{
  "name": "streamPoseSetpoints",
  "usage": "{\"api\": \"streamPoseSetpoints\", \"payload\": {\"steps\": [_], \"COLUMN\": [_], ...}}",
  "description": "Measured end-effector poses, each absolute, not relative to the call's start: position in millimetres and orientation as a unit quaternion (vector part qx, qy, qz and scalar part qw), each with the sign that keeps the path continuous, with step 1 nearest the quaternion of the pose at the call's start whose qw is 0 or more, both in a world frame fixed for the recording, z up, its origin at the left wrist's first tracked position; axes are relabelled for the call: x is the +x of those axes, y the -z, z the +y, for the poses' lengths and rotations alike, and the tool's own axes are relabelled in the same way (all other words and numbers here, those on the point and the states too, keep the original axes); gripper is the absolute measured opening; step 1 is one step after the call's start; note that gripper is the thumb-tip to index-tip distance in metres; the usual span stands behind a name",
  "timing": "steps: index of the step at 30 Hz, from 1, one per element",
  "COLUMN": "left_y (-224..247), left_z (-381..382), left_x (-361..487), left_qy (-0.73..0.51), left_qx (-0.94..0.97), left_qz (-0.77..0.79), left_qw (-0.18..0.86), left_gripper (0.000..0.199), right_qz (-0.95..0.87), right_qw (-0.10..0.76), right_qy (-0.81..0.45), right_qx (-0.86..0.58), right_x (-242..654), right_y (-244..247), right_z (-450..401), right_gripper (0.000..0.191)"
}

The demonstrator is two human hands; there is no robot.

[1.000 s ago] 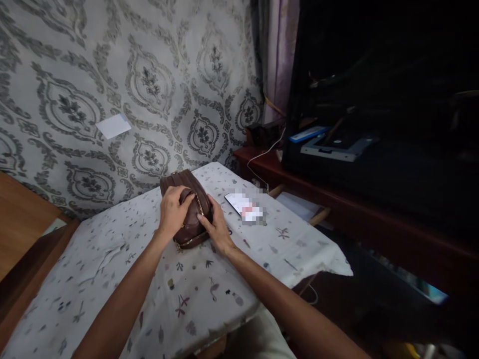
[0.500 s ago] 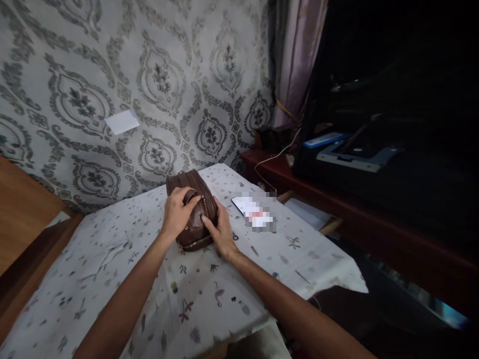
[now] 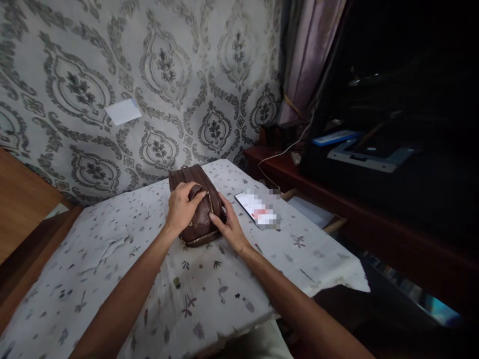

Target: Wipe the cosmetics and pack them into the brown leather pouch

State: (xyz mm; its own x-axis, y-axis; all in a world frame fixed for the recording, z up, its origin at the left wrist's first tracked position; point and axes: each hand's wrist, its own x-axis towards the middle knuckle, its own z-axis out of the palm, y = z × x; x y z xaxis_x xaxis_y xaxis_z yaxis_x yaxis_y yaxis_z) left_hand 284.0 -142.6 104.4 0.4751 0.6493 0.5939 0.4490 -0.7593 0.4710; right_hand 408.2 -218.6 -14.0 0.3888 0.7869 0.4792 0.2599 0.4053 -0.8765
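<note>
A brown leather bag (image 3: pixel 200 223) with gold zippers lies on the table, which has a white printed cloth (image 3: pixel 149 279). My left hand (image 3: pixel 183 205) grips its left side and top, thumb at the zipper by the front pocket. Along the bag's right side is my right hand (image 3: pixel 231 227), its thumb pressed on the front and its fingers partly hidden behind the side. To the right of the bag a phone (image 3: pixel 254 207) lies face up with its screen lit, partly blurred out.
Beyond the table stands a patterned wall with a white card (image 3: pixel 122 111) on it. At the right are a dark red desk (image 3: pixel 277 162), a thin white cable (image 3: pixel 286 149), an open drawer (image 3: pixel 312 212) and a blue-edged box (image 3: pixel 336 137).
The view has shifted slightly. Both hands keep their hold on the bag, with the right thumb still on its front.
</note>
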Motion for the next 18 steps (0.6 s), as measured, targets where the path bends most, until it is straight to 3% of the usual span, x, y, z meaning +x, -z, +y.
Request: {"api": "streamPoseSetpoints", "payload": {"steps": [8,18], "left_y": [-102,-103], "left_z": [-145,-146], "left_x": [284,282], "left_qy": [-0.415,-0.396], "left_qx": [0.844,0.861], "left_qz": [0.311,0.289], "left_qw": [0.141,0.135], "left_gripper": [0.003,0.003], "right_qz": [-0.464,-0.482], "right_qw": [0.659,0.628], "right_qy": [-0.156,-0.101], "right_qx": [-0.571,-0.603], "right_x": [399,393], "right_y": [14,12], "right_z": [-203,-205], "right_gripper": [0.08,0.064]}}
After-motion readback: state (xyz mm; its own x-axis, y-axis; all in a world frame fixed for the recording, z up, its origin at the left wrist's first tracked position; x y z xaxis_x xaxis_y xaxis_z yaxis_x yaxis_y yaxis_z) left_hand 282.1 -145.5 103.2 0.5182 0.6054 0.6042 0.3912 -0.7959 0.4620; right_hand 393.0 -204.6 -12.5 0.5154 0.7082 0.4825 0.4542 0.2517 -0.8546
